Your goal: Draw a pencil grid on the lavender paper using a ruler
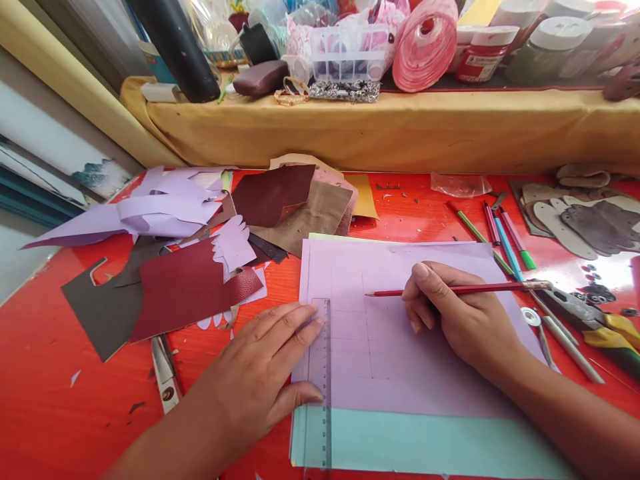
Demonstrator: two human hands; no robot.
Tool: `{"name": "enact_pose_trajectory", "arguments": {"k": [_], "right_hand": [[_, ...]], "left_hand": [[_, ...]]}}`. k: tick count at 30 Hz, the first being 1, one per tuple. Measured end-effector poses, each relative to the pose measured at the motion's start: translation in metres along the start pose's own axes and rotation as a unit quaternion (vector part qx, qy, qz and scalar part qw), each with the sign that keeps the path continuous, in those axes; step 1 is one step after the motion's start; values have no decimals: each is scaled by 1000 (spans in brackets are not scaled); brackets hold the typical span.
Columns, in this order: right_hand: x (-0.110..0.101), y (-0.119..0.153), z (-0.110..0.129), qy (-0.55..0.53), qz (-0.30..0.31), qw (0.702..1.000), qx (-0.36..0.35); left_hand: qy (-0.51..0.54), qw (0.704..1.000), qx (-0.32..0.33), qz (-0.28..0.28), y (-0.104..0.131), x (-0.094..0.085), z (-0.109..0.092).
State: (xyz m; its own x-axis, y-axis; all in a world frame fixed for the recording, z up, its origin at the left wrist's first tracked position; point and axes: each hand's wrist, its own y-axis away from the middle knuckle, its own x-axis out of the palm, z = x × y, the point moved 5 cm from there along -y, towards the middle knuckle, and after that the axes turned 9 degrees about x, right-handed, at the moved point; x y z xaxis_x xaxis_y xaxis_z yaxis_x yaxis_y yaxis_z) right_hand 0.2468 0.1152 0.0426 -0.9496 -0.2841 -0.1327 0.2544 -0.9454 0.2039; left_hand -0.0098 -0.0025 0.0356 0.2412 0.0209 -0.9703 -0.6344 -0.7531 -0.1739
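A sheet of purple paper with thin pencil lines on it lies over a light green sheet. Along its left side lies a clear plastic ruler, upright in the view. My left hand rests flat with fingers stretched out, its fingertips on the ruler. A red pencil is held between the thumb and fingers of my right hand, over the paper's right half. The pencil's tip points left, close to a drawn vertical line; whether it touches the paper I cannot tell.
Leather scraps, purple paper cutoffs and scissors lie to the left on the red table. At right are felt pens, pliers and leather cutouts. A cloth-covered shelf holding jars borders the back.
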Motion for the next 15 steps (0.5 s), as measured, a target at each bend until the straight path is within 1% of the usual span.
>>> {"name": "enact_pose_trajectory", "arguments": {"k": [15], "right_hand": [[1,0,-1,2,1,1000,2]], "left_hand": [[-21,1000,14,-5,-3,-3,-1]]}}
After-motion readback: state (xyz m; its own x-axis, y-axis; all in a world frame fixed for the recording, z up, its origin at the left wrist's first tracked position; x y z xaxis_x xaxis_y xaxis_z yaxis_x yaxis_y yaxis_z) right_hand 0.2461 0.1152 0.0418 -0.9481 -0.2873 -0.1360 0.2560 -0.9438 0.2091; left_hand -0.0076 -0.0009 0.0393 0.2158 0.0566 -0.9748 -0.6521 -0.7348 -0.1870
